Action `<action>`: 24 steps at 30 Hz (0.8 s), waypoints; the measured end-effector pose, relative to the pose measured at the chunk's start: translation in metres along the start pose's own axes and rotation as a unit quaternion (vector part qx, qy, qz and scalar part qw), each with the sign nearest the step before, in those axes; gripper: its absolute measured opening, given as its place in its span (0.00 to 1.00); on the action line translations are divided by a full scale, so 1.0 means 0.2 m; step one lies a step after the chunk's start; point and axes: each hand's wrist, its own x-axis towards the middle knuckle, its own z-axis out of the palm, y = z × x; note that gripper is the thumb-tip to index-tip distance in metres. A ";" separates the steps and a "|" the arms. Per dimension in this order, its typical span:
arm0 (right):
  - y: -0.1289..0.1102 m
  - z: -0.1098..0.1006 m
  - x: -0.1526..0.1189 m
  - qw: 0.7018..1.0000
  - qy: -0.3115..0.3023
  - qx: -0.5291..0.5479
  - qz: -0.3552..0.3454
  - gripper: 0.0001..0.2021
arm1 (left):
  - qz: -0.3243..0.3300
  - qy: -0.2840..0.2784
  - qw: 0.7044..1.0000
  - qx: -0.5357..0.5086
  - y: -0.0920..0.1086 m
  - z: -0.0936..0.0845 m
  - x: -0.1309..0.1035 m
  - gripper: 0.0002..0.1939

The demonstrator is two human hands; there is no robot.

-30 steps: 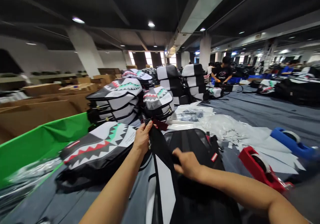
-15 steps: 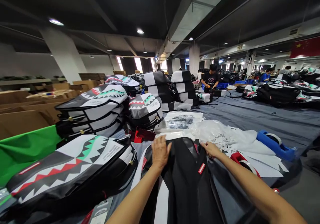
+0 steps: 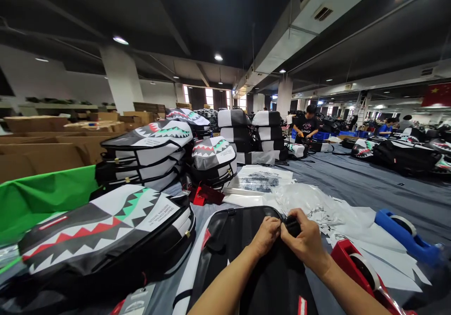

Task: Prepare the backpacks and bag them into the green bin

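A black backpack (image 3: 260, 277) lies back side up in front of me, its top edge away from me. Over its upper right part my left hand (image 3: 267, 234) is closed, the fingertips pinched at the strap's top. Right beside it, my right hand (image 3: 306, 240) grips a folded black strap (image 3: 292, 225) between thumb and fingers. The two hands nearly touch. To the left lies another backpack (image 3: 105, 230) with a red, green and white shark-tooth print, front side up.
Stacked backpacks (image 3: 144, 153) stand at the back left, beside a green sheet (image 3: 49, 200) and cardboard boxes (image 3: 42, 153). Clear plastic bags (image 3: 306, 200), a red tape dispenser (image 3: 362, 270) and a blue one (image 3: 405, 235) lie right. A person (image 3: 306, 126) works farther back.
My left hand has moved right from the backpack's top left and closed. My right hand has come inward and now holds the strap bunched up. The view has shifted left.
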 end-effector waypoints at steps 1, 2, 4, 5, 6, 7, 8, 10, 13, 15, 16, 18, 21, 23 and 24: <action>-0.03 -0.03 0.02 1.000 0.009 0.002 -0.006 0.09 | 0.002 0.005 1.000 0.006 0.00 0.00 -0.01 0.09; -0.05 -0.06 0.05 1.000 0.015 0.005 -0.008 0.10 | 0.002 0.008 1.000 0.011 0.01 0.00 -0.02 0.08; -0.08 -0.11 0.12 1.000 0.018 0.011 -0.003 0.11 | 0.007 0.047 0.999 0.014 0.06 -0.01 -0.06 0.04; -0.10 -0.13 0.15 1.000 0.010 0.013 0.004 0.11 | 0.017 0.091 0.996 0.015 0.11 -0.02 -0.08 0.07; -0.10 -0.15 0.18 1.000 -0.004 0.016 0.010 0.12 | 0.035 0.141 0.989 0.017 0.17 -0.04 -0.10 0.15; -0.11 -0.16 0.20 0.999 -0.025 0.019 0.012 0.12 | 0.060 0.184 0.981 0.020 0.23 -0.06 -0.11 0.21; -0.12 -0.16 0.22 0.998 -0.052 0.024 0.008 0.13 | 0.086 0.209 0.974 0.022 0.29 -0.09 -0.11 0.24; -0.13 -0.17 0.25 0.995 -0.098 0.035 -0.010 0.13 | 0.109 0.178 0.978 0.019 0.39 -0.14 -0.08 0.15; -0.12 -0.20 0.31 0.991 -0.119 0.063 -0.006 0.17 | 0.047 0.097 0.994 0.009 0.42 -0.21 -0.04 0.06; -0.08 -0.22 0.36 0.982 -0.158 0.104 0.024 0.19 | -0.006 0.090 0.996 0.003 0.38 -0.21 -0.07 0.07; -0.05 -0.21 0.39 0.974 -0.187 0.121 0.034 0.19 | -0.029 0.086 0.996 -0.021 0.35 -0.20 -0.10 0.08; 0.01 -0.16 0.43 0.967 -0.230 0.100 0.033 0.16 | -0.088 0.060 0.987 -0.119 0.29 -0.14 -0.22 0.10; 0.11 0.02 0.44 0.975 -0.217 -0.048 -0.011 0.15 | -0.198 0.046 0.943 -0.263 0.19 -0.02 -0.45 0.16; 0.18 0.19 0.42 0.965 -0.224 -0.127 -0.043 0.14 | -0.244 0.053 0.934 -0.258 0.14 0.03 -0.60 0.18; 0.22 0.28 0.40 0.962 -0.220 -0.149 -0.059 0.14 | -0.246 0.045 0.941 -0.230 0.13 0.04 -0.67 0.18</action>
